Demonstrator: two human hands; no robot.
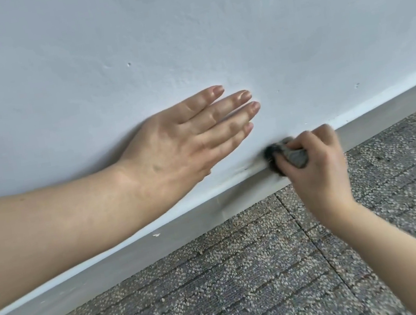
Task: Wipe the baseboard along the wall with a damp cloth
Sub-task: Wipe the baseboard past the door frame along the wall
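Observation:
A grey baseboard [140,255] runs along the foot of a pale wall [153,42], rising from lower left to upper right. My right hand [316,166] grips a bunched grey cloth [295,157] and holds it against the top edge of the baseboard, blurred as if in motion. Most of the cloth is hidden under the fingers. My left hand [184,139] lies flat on the wall just above the baseboard, to the left of the cloth, with its fingers straight and together.
Speckled grey carpet tiles [252,288] cover the floor below the baseboard. The wall has small chips and dark specks, and a white chip [156,234] marks the baseboard's top edge.

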